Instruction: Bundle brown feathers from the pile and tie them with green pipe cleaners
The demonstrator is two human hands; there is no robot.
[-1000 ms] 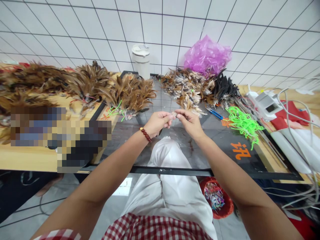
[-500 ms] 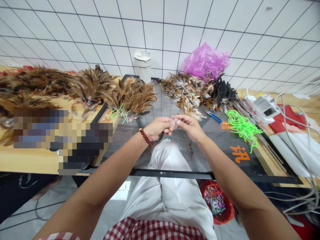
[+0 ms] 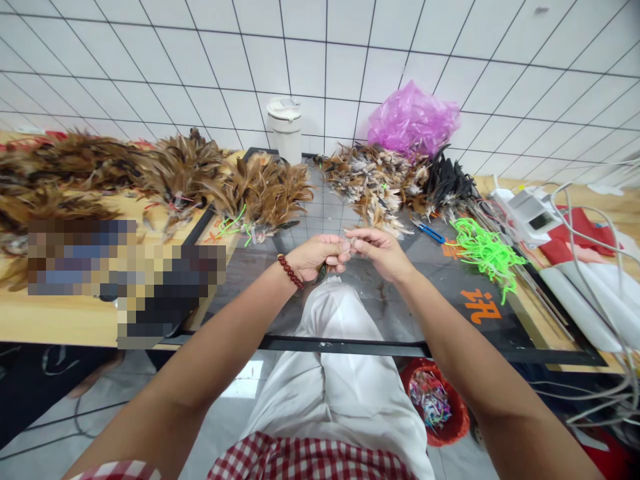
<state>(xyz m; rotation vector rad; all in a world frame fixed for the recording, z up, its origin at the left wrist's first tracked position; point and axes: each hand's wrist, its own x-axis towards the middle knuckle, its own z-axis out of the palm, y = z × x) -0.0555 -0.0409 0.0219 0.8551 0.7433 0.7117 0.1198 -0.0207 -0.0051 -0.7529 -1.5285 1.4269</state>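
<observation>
Glossy dark tabletop (image 3: 380, 313) lies beneath the left hand (image 3: 317, 257) and right hand (image 3: 383, 255), both pinching a mostly hidden, feathery wisp (image 3: 323, 272)

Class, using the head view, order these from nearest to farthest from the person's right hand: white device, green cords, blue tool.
From the right hand:
1. Blue tool: just to its right.
2. Green cords: farther right, past the tool.
3. White device: farthest right, beyond the cords.

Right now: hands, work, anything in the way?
Left hand, right hand: fingertips meeting. Feather, apparently, mostly hidden in left hand. Blue snips, green cords off right, not blocking.
</observation>
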